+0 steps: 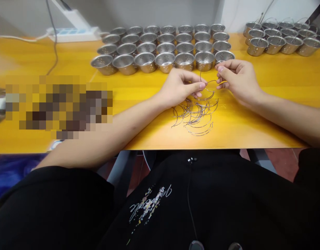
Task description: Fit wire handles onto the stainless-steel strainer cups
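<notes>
Between thumb and fingers, my left hand (181, 86) pinches thin curved wire handles (211, 82) just above the table. My right hand (236, 77) is closed at the other side, its fingertips on the end of a wire handle. Right below both hands lies a loose pile of curved wire handles (199, 114), several of them overlapping. Behind the hands stand rows of small perforated metal buckets (165, 61) without handles on top. How many wires each hand holds is hard to make out.
At the back right, a group of metal buckets (276, 44) carries raised wire handles. A white power strip (74, 34) with a cable lies at the back left. A blurred-out patch (63, 107) covers the table's left part. The wooden table's front edge (214, 149) runs before my body.
</notes>
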The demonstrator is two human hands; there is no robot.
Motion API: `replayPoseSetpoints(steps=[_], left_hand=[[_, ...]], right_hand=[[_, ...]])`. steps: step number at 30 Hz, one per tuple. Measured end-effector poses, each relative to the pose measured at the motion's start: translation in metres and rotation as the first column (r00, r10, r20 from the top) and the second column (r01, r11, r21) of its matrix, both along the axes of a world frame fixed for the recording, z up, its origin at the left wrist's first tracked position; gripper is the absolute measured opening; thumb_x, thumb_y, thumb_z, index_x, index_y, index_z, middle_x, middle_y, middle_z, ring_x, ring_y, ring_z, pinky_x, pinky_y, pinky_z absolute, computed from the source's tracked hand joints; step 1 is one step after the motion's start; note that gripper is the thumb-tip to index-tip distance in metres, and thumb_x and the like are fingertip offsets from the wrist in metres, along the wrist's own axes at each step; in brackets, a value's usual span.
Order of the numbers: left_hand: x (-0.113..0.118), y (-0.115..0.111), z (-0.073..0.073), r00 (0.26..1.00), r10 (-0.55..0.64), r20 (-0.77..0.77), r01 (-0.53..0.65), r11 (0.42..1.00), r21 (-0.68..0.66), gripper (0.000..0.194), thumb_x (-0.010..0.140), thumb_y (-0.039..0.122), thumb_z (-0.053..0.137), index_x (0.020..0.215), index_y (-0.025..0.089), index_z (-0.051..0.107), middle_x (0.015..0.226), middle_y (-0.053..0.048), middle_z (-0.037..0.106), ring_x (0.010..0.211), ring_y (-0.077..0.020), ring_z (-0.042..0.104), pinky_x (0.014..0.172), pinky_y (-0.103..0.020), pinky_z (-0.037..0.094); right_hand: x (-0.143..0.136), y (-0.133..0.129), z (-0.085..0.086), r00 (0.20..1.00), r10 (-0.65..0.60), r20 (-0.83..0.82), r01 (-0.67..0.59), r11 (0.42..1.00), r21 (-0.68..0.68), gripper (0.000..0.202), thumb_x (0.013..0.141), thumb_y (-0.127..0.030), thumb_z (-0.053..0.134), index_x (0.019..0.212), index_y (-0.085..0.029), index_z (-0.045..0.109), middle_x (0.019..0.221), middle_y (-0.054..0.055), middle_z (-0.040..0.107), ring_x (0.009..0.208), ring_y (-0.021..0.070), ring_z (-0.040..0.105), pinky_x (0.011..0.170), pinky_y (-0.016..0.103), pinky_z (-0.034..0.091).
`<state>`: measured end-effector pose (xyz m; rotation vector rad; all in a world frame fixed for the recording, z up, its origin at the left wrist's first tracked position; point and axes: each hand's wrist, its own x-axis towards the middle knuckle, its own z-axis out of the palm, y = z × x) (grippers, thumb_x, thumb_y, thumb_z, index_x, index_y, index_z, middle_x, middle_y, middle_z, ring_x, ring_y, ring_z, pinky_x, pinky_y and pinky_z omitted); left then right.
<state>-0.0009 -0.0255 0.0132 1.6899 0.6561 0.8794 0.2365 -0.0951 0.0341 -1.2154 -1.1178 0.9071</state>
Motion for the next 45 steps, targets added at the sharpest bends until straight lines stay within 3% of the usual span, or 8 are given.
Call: replayPoseSetpoints(steps=[7,11,16,25,29,35,39,45], left_hand=[[-0.002,-0.002,0.001,0.998,-0.059,0.009,0.059,0.998,0.038,0.033,0.099,0.033,0.119,0.102,0.015,0.092,0.095,-0.01,0.094,0.08,-0.0214,0.093,0.082,-0.03,0.08],[-0.002,-0.003,0.002,0.998,-0.064,0.01,0.064,0.998,0.026,0.04,0.097,0.041,0.121,0.104,0.014,0.092,0.097,-0.011,0.095,0.081,-0.0226,0.093,0.081,-0.032,0.081],[-0.002,-0.006,0.005,0.999,-0.039,-0.02,0.039,0.999,0.003,0.034,0.097,0.032,0.119,0.101,0.014,0.091,0.104,-0.012,0.097,0.082,-0.0205,0.093,0.082,-0.03,0.08],[0.002,-0.007,0.009,0.995,0.091,-0.032,-0.093,0.993,-0.066,0.036,0.108,0.031,0.115,0.09,0.02,0.085,0.083,-0.006,0.088,0.077,-0.0193,0.088,0.083,-0.03,0.077],[0.003,-0.007,0.012,0.988,0.154,-0.024,-0.155,0.988,-0.025,0.043,0.107,0.036,0.116,0.084,0.023,0.082,0.084,-0.005,0.087,0.083,-0.0211,0.089,0.085,-0.032,0.077],[0.002,-0.009,0.013,0.985,0.171,-0.011,-0.171,0.985,0.0,0.044,0.106,0.037,0.116,0.083,0.023,0.081,0.09,-0.005,0.089,0.085,-0.0211,0.089,0.083,-0.032,0.077],[0.005,-0.009,0.014,0.979,0.201,0.041,-0.201,0.979,-0.012,0.03,0.11,0.017,0.101,0.084,0.021,0.086,0.088,-0.002,0.09,0.078,-0.0166,0.086,0.076,-0.025,0.074],[0.009,-0.014,0.018,0.968,0.244,0.055,-0.24,0.969,-0.061,0.025,0.113,0.006,0.092,0.092,0.019,0.09,0.086,0.0,0.089,0.073,-0.0127,0.085,0.071,-0.019,0.069]], right_hand=[[0.01,0.013,-0.018,0.982,0.029,0.184,-0.024,0.999,-0.031,0.042,0.108,-0.042,0.114,0.095,-0.028,0.077,0.088,0.003,0.076,0.085,0.0221,0.081,0.075,0.036,0.079],[0.011,0.013,-0.018,0.977,0.017,0.213,-0.008,0.999,-0.045,0.04,0.114,-0.043,0.107,0.095,-0.028,0.074,0.092,0.004,0.077,0.087,0.0224,0.082,0.074,0.035,0.077],[0.009,0.009,-0.013,0.973,0.015,0.229,-0.005,0.999,-0.045,0.042,0.117,-0.046,0.104,0.095,-0.03,0.071,0.093,0.004,0.078,0.089,0.0219,0.08,0.07,0.031,0.07],[0.007,0.002,-0.017,0.979,0.163,0.119,-0.168,0.985,0.036,0.066,0.087,-0.081,0.12,0.096,-0.032,0.077,0.092,0.002,0.081,0.076,0.0215,0.068,0.071,0.039,0.069],[0.005,-0.002,-0.015,0.968,0.209,0.142,-0.214,0.976,0.028,0.074,0.081,-0.092,0.119,0.1,-0.033,0.079,0.093,0.005,0.083,0.084,0.0259,0.075,0.073,0.043,0.07],[0.007,-0.004,-0.011,0.966,0.234,0.106,-0.238,0.971,0.018,0.057,0.088,-0.068,0.124,0.101,-0.03,0.083,0.097,0.005,0.087,0.086,0.0243,0.078,0.075,0.041,0.072],[0.008,-0.007,-0.008,0.963,0.25,0.104,-0.252,0.968,0.007,0.042,0.092,-0.045,0.123,0.103,-0.027,0.087,0.093,0.005,0.086,0.083,0.0223,0.079,0.075,0.039,0.074],[0.004,-0.014,-0.007,0.963,0.235,0.133,-0.241,0.97,0.025,0.045,0.086,-0.042,0.126,0.106,-0.028,0.089,0.088,0.004,0.085,0.085,0.0267,0.084,0.077,0.043,0.08]])
